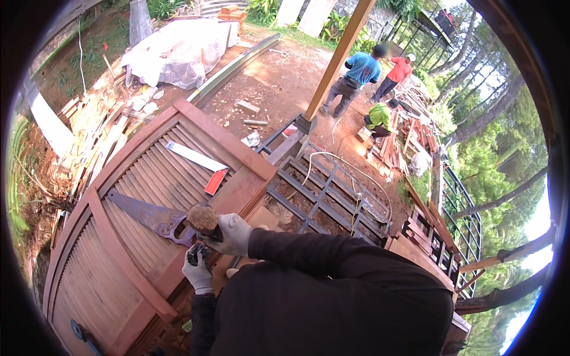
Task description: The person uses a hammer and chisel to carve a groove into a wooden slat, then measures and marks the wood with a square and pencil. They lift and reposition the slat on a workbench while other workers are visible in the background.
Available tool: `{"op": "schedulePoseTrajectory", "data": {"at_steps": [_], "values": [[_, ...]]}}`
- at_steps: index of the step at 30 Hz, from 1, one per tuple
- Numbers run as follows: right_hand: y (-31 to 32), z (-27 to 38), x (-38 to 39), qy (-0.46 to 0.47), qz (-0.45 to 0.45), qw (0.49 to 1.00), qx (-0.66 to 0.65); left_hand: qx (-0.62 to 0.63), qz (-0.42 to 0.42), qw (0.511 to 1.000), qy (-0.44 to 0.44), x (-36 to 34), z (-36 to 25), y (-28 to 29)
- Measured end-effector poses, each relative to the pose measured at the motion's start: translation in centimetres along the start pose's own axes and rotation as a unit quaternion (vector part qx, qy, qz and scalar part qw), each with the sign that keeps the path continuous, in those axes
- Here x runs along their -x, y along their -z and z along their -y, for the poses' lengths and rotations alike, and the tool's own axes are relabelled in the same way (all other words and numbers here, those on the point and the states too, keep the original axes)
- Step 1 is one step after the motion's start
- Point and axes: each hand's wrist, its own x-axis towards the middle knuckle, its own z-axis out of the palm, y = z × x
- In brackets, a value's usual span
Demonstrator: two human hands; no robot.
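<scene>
Pale grey cloth covers the right hand (pixel 236 235), and here it is, curled round a dark piece just below a fuzzy brown lump (pixel 202 218). The left hand (pixel 198 274), gloved too, has its fingers closed about a small black thing (pixel 197 254); whether these are parts of 1 tool or 2, I can't tell. All of it is up over the near edge of the big slatted wooden door (pixel 122 255). A loose glove grip looks like the first danger: the lump or black piece could slip and dent the wood.

Right beside the lump, look, the purple handle of the saw (pixel 141 212)! A knock there might swing the blade, scratching the slats or catching a glove. Further up lies the carpenter's square (pixel 199 159), its red end towards the hands; a bumped door could send it skidding.

Beyond, the open metal grid (pixel 323 199) has a pale hose (pixel 389 202) looping across it, a trip waiting for a careless foot. And 3 people (pixel 361 68) are out on the bare earth, well apart from the blade.
</scene>
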Motion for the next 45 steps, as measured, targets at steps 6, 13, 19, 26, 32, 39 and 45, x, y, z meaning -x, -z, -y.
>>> {"op": "schedulePoseTrajectory", "data": {"at_steps": [6,13,19,26,32,39,45], "values": [[-0.2,-0.2,0.2,0.004,-0.006,1.000,-0.001,-0.049,0.006,0.999,-0.011,0.1,-0.9,-0.3],[0.8,0.0,-0.6,-0.008,0.005,1.000,-0.007,-0.007,0.004,1.000,-0.010,-0.5,-0.4,-0.9],[0.3,-0.6,-0.6,-0.007,0.009,1.000,-0.010,-0.026,0.001,1.000,-0.006,-0.2,-2.2,-1.3],[0.4,-1.0,-0.2,0.002,0.005,1.000,0.001,-0.056,-0.001,0.998,-0.012,-0.5,-1.6,-1.3],[-0.3,-2.1,-0.6,-0.004,-0.005,1.000,0.003,0.016,-0.010,1.000,0.000,-0.4,-1.4,-1.2],[1.2,-1.0,-0.5,0.053,-0.093,0.993,-0.048,0.168,-0.026,0.982,0.077,-1.0,1.4,-1.0],[0.6,-1.8,0.0,-0.041,-0.030,0.990,-0.135,0.172,-0.035,0.978,0.109,-0.6,1.0,-0.5]]}}
